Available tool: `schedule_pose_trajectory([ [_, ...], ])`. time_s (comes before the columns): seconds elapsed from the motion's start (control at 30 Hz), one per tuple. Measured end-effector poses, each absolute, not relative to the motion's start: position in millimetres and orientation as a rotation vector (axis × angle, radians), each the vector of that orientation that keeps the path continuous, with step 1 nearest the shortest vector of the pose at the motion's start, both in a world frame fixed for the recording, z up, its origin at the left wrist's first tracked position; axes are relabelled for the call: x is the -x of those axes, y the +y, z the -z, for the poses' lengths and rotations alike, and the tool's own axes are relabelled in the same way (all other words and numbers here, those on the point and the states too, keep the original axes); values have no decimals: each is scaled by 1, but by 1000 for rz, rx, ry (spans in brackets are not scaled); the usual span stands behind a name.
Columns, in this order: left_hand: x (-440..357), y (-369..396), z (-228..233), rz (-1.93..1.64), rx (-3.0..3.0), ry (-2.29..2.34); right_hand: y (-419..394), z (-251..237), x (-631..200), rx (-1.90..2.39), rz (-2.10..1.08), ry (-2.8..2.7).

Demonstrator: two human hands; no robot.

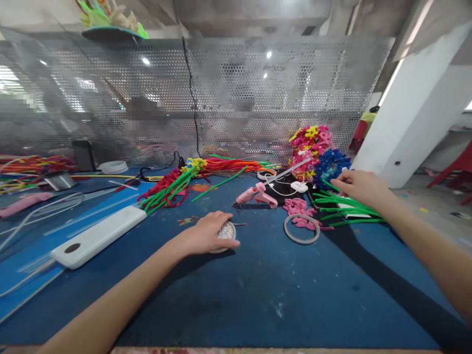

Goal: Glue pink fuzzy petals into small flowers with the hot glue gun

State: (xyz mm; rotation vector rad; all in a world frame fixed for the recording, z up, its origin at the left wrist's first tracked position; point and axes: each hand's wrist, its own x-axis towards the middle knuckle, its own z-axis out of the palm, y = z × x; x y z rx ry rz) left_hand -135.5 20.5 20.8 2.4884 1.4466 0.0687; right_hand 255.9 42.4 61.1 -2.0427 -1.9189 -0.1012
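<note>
The surface (258, 305) is dark blue, with pale scuffs (279, 309) toward the front. On its left lies a brighter blue sheet (14, 297), a bundle of green stems (173, 186) reaching its edge. Mid-surface sit a round tub (226, 230) and, behind it, a pink glue gun (248, 195); rightward, a pale ring (302, 242) overlaps pink pieces (294, 205).

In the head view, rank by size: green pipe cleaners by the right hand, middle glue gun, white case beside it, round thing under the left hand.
1. Green pipe cleaners
2. Glue gun
3. White case
Unsure: round thing, since the left hand hides part.
</note>
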Motion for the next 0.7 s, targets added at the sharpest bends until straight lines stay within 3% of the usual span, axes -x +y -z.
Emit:
schedule_pose_trajectory([
  [0.17,116,23,-5,-267,-2631,1461,44,-40,-298,2223,81,-1921],
  [0.47,99,23,-3,-266,-2685,1632,38,-24,-321,2378,-12,-1963],
  [0.7,97,24,-7,-243,-2720,1625,12,1,-366,2763,-159,-1827],
])
